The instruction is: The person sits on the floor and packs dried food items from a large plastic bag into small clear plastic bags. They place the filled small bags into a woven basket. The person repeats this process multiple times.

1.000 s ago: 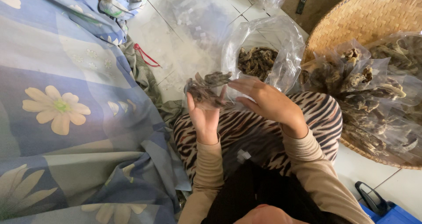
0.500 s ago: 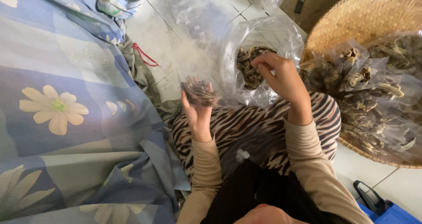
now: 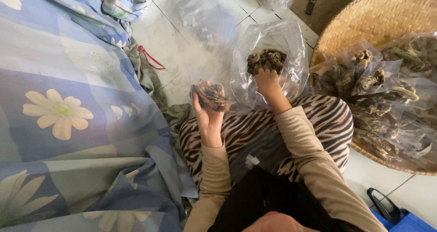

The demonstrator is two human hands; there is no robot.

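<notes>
Two hands at work: my left hand (image 3: 208,118) cups a small clear bag of dried dark pieces (image 3: 210,96), fingers closed round it above my striped lap (image 3: 255,132). My right hand (image 3: 265,77) is sunk into the large clear bag (image 3: 268,61), fingers gripping dried pieces (image 3: 266,59) inside.

Floral blanket (image 3: 68,122), woven basket (image 3: 378,18) w/ filled bags (image 3: 382,86)

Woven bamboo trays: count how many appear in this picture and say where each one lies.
1. The woven bamboo tray lies on the tiled floor at upper right, beside the person's knee, loaded with clear packets of dried pieces. Its right part runs out of frame, so others could be hidden.
</notes>
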